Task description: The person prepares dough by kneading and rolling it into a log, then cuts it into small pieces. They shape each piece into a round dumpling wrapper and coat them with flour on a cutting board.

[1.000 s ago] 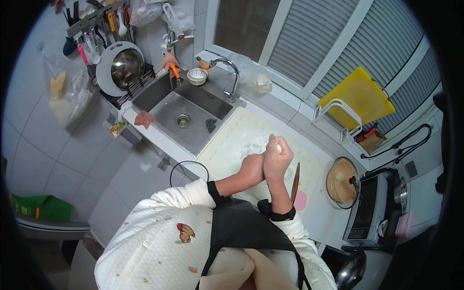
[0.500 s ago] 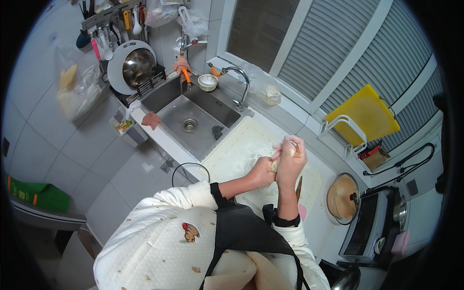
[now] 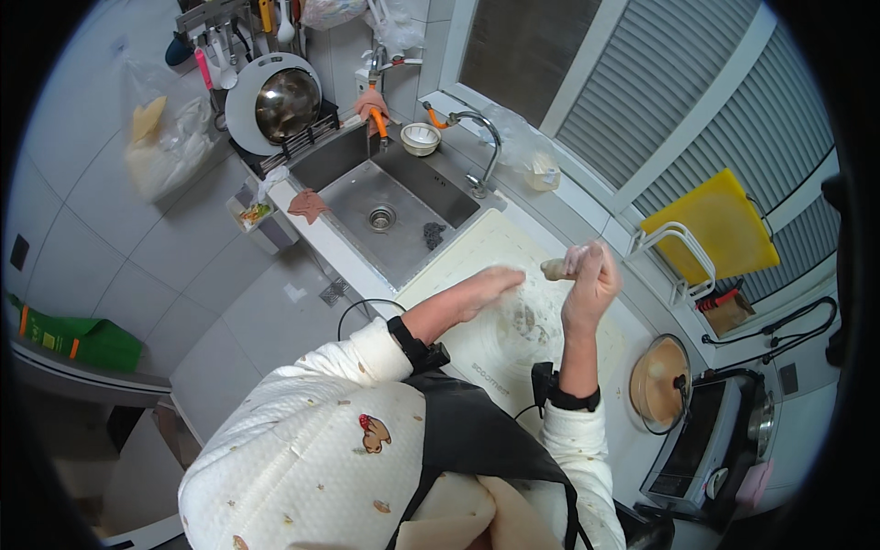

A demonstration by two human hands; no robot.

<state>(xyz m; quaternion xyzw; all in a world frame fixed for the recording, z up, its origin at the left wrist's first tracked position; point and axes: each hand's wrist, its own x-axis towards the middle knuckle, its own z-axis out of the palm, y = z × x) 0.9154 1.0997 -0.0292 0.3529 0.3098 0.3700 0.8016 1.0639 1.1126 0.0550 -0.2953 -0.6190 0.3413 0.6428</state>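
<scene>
My right hand (image 3: 594, 278) is raised over the cream kneading mat (image 3: 460, 249), its fingers closed around a pale piece of dough (image 3: 554, 269) whose end sticks out to the left. White flour coats those fingers. Just left of the dough, apart from it, my left hand (image 3: 490, 286) holds nothing and stretches its fingers to the right. Below and between the hands, loose flour (image 3: 524, 321) lies smeared over the mat.
A sink (image 3: 390, 203) with a curved tap (image 3: 490, 147) adjoins the mat at the far left. To the right stand a glass-lidded bowl (image 3: 653, 390) and a small oven (image 3: 697, 440). A yellow cutting board (image 3: 710, 225) leans in a white rack (image 3: 683, 247).
My hands have come apart. The left has let go of the dough and opened; the right keeps it. The whole view has shifted slightly to the right.
</scene>
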